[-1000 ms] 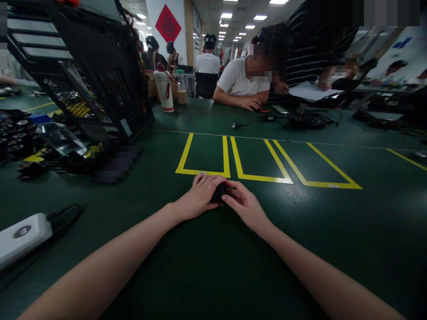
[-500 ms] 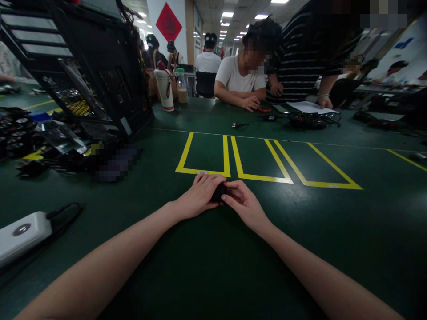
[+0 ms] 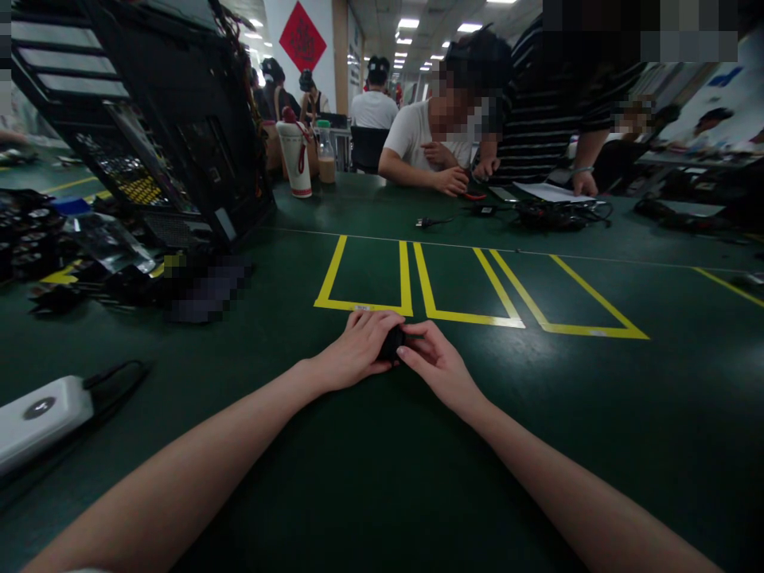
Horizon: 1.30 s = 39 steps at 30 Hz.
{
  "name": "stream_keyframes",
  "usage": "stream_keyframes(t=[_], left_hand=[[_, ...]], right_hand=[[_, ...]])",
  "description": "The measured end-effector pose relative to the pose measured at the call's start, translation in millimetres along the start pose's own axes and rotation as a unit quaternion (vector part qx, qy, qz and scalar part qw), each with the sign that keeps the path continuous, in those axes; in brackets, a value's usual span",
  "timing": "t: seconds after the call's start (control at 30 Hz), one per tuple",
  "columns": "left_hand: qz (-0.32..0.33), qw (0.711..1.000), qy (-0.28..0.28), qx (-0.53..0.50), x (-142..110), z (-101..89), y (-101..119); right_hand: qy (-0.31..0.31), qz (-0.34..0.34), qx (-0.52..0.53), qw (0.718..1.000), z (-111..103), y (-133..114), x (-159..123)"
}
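A small black object (image 3: 392,344) sits between my two hands, low over the green table (image 3: 382,461); its kind cannot be made out. My left hand (image 3: 362,347) is closed over its left side and top, the back of the hand facing up. From the right, my right hand (image 3: 434,356) grips its edge between thumb and fingers. Much of the object is hidden by the fingers. Just beyond both hands lies a rectangle of yellow tape (image 3: 364,306) stuck to the table.
A black computer case (image 3: 196,119) stands at the left, with dark parts and a clear plastic bottle (image 3: 111,239) near it. A white power strip (image 3: 44,422) lies front left. A paper cup (image 3: 294,159), cables (image 3: 549,213) and two people are across the table.
My hands and the black object stay almost still. Across the table, the seated person in white has leaned and raised one hand toward the chest.
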<state>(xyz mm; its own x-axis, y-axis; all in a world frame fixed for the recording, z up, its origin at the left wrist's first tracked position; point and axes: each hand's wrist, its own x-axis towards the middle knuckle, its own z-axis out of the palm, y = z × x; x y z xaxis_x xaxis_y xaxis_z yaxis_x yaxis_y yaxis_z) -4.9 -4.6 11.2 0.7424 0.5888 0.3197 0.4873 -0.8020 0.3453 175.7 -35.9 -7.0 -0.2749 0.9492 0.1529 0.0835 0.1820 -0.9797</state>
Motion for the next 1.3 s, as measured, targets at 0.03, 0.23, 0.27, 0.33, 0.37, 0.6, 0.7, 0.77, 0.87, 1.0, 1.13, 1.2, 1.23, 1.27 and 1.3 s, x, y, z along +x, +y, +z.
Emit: stream_keyframes(t=[0.03,0.23,0.27,0.33,0.37,0.6,0.7,0.77,0.87,1.0,1.13,1.2,1.23,1.27,1.3], left_hand=[[0.001,1.000,0.003,0.001,-0.1,0.8,-0.5],[-0.001,1.000,0.005,0.006,-0.3,4.7,-3.0],[-0.002,1.000,0.006,0.006,-0.2,4.8,-3.2],[-0.002,1.000,0.008,0.004,-0.1,4.7,-3.1],[-0.002,1.000,0.008,0.003,0.0,4.5,-3.0],[0.004,1.000,0.012,0.010,-0.3,4.4,-2.5],[0.003,1.000,0.013,0.012,-0.4,5.1,-2.7],[0.001,1.000,0.011,0.008,-0.4,4.9,-2.7],[-0.001,1.000,0.008,0.001,-0.6,3.7,-2.5],[0.000,1.000,0.007,-0.003,-1.0,2.9,-2.4],[0.008,1.000,0.013,0.002,-0.2,5.2,-3.3],[0.007,1.000,0.019,0.006,0.4,7.1,-4.2],[0.006,1.000,0.022,0.007,0.7,8.0,-4.6],[0.006,1.000,0.025,0.009,0.8,8.7,-5.0],[0.006,1.000,0.027,0.010,0.9,9.2,-5.3]], right_hand=[[0.001,0.002,0.006,1.000,-0.2,0.0,0.4],[0.005,0.024,-0.006,1.000,-1.4,-0.7,2.7],[0.002,0.029,-0.012,0.999,-1.4,-0.8,2.7],[-0.009,0.029,-0.014,0.999,-1.2,-1.0,2.0],[-0.014,0.024,-0.012,1.000,-1.1,-1.2,1.4],[-0.001,-0.008,0.006,1.000,0.3,-0.7,0.0],[0.000,-0.013,0.012,1.000,0.3,-0.1,1.2],[-0.001,-0.009,0.003,1.000,0.1,-0.6,1.6],[0.008,0.001,-0.022,1.000,-0.1,-2.5,1.2],[-0.006,0.015,-0.039,0.999,0.2,-4.7,-0.1],[-0.010,0.000,-0.032,0.999,1.0,-3.1,-0.9],[-0.007,-0.007,-0.021,1.000,1.0,-0.9,-0.6],[-0.005,-0.010,-0.014,1.000,0.9,0.3,-0.3],[-0.004,-0.012,-0.007,1.000,0.7,1.3,0.1],[-0.003,-0.013,-0.004,1.000,0.6,2.2,0.5]])
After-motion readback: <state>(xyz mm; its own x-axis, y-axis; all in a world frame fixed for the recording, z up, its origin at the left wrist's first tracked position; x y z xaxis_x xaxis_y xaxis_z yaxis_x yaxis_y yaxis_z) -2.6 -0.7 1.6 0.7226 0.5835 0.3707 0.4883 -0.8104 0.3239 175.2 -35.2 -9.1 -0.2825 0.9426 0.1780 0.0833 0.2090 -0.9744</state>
